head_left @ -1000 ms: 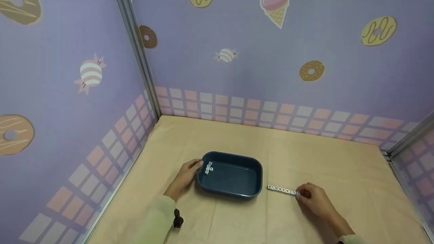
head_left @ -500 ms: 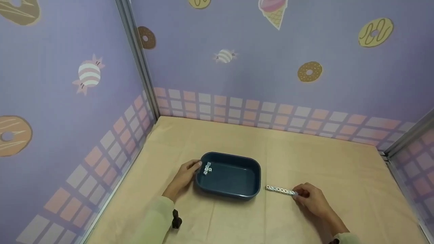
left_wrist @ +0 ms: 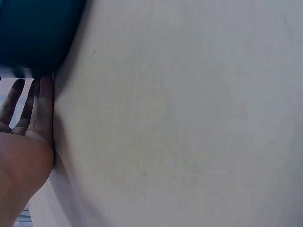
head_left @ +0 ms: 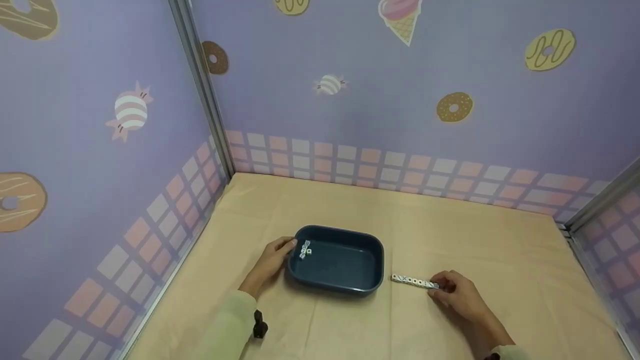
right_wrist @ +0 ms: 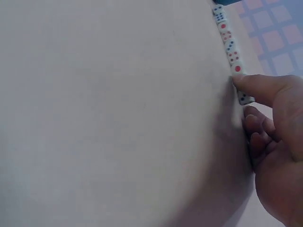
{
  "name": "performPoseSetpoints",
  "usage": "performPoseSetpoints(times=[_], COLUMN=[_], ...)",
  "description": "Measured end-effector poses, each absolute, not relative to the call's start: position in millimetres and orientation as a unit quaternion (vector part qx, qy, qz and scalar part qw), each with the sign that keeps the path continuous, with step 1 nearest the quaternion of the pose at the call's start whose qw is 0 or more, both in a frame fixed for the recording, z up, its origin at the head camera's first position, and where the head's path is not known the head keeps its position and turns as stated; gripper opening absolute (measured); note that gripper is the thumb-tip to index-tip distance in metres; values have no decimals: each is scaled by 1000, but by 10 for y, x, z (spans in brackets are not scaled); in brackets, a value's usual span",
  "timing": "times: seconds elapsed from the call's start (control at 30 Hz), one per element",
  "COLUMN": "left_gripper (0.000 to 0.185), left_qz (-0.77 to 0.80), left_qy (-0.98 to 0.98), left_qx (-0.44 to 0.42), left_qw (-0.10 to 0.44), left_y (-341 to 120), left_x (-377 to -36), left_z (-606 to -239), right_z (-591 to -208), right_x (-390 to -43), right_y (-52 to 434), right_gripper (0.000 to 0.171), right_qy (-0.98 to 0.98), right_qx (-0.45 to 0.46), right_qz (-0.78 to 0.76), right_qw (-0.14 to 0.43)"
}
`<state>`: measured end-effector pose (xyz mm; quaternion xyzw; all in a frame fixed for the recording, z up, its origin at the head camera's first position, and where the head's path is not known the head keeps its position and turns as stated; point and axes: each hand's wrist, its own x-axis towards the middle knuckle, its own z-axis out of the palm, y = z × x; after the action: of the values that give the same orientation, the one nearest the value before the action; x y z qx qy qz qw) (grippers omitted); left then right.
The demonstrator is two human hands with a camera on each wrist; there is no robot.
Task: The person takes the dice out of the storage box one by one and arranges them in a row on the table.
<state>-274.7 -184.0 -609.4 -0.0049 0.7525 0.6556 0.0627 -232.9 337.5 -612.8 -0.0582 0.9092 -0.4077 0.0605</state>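
Observation:
A dark blue rectangular dish [head_left: 345, 289] stands on the cloth in the head view. At its left end my left hand [head_left: 270, 257] holds it, thumb at the rim and the other fingers [left_wrist: 45, 101] extended against the outer wall. Several small white dice [head_left: 305, 250] lie inside near that end. To the right of the dish is a straight row of dice [head_left: 412, 281] with red and blue pips. My right hand [head_left: 457, 295] pinches the row near its right end with thumb [right_wrist: 258, 87] and forefinger; one die shows past the thumb, and the remaining fingers are curled.
A pale yellow cloth [head_left: 350, 205] covers the table. Purple walls [head_left: 280, 100] with sweets printed on them rise behind and at the sides, joined by metal posts [head_left: 207, 95]. A small dark object [head_left: 260, 325] is at the left sleeve.
My right hand has shifted slightly left along the dice row. The left hand and the dish keep their places, and the head view has drifted a little.

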Motion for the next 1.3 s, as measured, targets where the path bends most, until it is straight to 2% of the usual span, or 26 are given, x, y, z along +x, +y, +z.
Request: performPoseSetpoints(times=[0.1,0.23,0.4,0.63,0.8,1.0,1.3], left_gripper=[50,47,45,45,46,44,47], left_qz=[660,660,657,651,656,670,663], left_qy=[749,750,752,757,753,741,747], left_qx=[-3,-3,-7,-11,-12,1,-8], left_qw=[59,47,49,51,52,47,51], left_y=[-1834,-1828,-1828,-1838,-1853,-1867,-1832], left_x=[-2750,-2766,-2783,-2798,-2771,-2759,-2761], left_z=[-6093,-6117,-6114,-6099,-6118,-6105,-6107], right_z=[-6049,-5882,-5699,-5597,-5668,-5751,-5883], right_x=[-2368,-2441,-2563,-2721,-2776,-2781,-2860], right_y=[3360,3149,2610,1726,1194,726,416], right_gripper=[25,17,7,5,9,19,31], right_qy=[904,897,873,817,801,816,842], right_qx=[-48,-54,-110,-194,-202,-148,-164], right_qz=[-422,-438,-467,-527,-549,-550,-510], right_qw=[49,-10,-82,-134,-131,-104,-64])
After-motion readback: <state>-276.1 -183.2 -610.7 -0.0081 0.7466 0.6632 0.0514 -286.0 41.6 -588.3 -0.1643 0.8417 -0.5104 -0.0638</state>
